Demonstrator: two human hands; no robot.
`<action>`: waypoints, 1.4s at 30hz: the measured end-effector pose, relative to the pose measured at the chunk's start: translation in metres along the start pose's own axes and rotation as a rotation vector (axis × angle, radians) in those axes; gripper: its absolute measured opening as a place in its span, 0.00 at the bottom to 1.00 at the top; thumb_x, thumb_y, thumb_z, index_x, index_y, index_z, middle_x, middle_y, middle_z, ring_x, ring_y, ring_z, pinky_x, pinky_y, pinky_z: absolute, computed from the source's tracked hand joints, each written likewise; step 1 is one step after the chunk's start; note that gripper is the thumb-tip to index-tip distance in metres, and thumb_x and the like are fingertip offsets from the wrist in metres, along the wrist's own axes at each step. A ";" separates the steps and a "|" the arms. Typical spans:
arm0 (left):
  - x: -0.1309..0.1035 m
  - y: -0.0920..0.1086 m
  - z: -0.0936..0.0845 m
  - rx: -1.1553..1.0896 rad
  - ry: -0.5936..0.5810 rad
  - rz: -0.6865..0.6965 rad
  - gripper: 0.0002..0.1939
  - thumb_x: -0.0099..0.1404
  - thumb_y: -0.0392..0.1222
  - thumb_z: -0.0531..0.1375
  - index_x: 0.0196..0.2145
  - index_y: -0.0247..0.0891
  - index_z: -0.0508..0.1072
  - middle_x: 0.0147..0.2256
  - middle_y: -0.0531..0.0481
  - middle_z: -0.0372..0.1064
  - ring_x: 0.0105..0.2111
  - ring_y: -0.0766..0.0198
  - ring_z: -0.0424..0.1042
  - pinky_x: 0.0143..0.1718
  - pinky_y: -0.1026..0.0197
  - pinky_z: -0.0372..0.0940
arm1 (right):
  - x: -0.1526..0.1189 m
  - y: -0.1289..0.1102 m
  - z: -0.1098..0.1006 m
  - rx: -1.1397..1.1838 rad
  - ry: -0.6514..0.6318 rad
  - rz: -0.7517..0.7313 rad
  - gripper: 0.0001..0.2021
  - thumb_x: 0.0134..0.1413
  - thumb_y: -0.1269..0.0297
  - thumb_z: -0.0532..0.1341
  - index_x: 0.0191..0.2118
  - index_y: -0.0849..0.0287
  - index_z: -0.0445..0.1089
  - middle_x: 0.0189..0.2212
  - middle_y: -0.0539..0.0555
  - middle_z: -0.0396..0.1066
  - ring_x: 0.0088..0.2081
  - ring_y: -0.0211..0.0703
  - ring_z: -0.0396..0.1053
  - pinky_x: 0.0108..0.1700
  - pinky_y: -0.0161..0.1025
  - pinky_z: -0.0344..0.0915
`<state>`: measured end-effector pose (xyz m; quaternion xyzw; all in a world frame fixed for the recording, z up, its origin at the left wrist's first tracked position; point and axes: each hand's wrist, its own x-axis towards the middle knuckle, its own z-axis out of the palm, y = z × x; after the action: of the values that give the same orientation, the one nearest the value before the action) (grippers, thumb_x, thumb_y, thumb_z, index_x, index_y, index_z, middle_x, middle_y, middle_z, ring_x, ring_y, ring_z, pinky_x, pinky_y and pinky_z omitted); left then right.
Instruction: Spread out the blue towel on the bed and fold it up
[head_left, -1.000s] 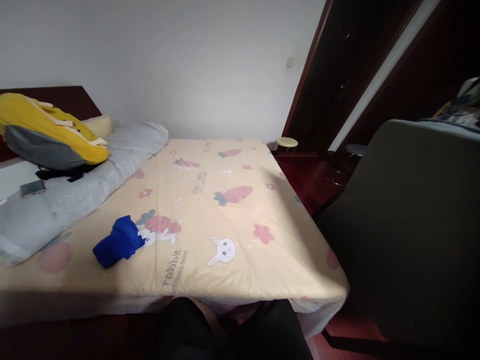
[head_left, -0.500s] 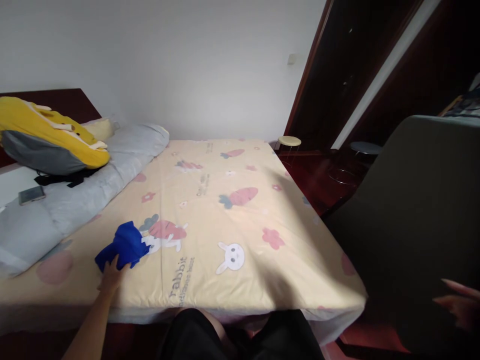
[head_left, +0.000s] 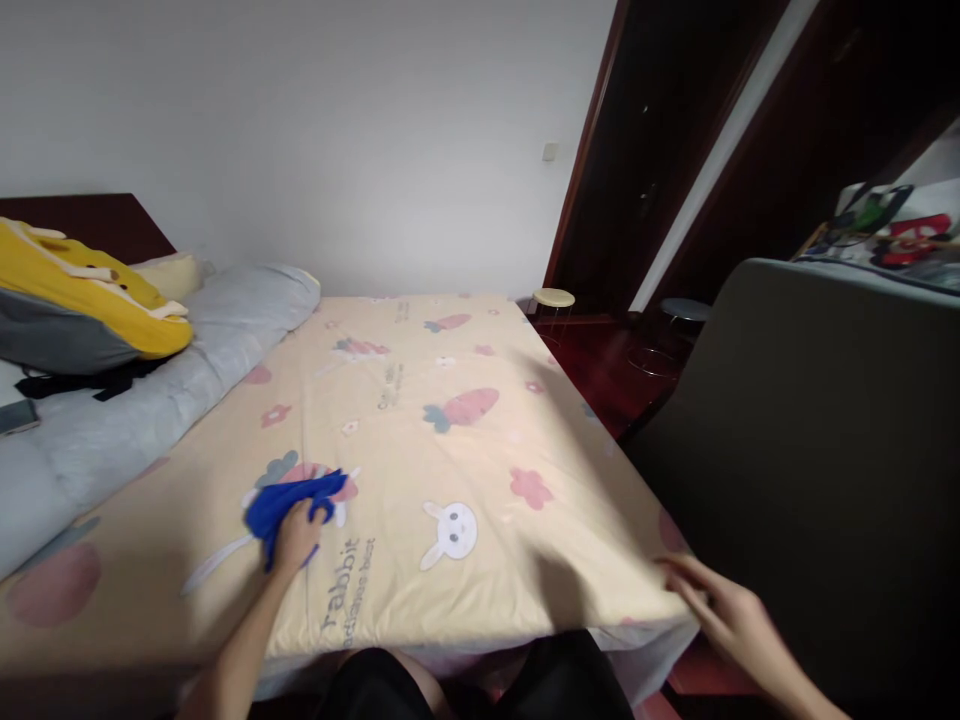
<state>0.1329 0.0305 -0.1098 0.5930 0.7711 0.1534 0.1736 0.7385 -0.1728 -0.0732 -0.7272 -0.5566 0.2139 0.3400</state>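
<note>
Bedsheet (head_left: 420, 420) print "rabbit" | left hand (head_left: 296, 535) grips blue cloth (head_left: 289, 497)

Your left hand (head_left: 296, 535) grips a soft blue cloth (head_left: 289, 498), matt and crumpled. It lies on a smooth, matt cotton-like bedsheet (head_left: 450, 440) printed with carrots and rabbits. Far left, a padded grey quilt (head_left: 150, 400) looks soft. Far right, the floor (head_left: 600, 375) is glossy dark wood.

the left hand (head_left: 297, 535) hides part of the blue cloth (head_left: 289, 497); the phone (head_left: 16, 416) is cut off.
</note>
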 end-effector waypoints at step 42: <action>-0.130 0.092 0.107 -1.142 -0.366 -0.240 0.23 0.44 0.61 0.68 0.31 0.41 0.74 0.26 0.49 0.76 0.28 0.61 0.74 0.30 0.60 0.65 | 0.042 -0.031 0.168 0.608 0.009 0.297 0.13 0.36 0.54 0.58 0.28 0.57 0.70 0.27 0.56 0.71 0.35 0.52 0.69 0.37 0.46 0.64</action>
<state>0.2907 -0.0689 -0.1535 0.3322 0.5862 0.4173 0.6098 0.6140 -0.0850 -0.1611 -0.6668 -0.3538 0.4142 0.5087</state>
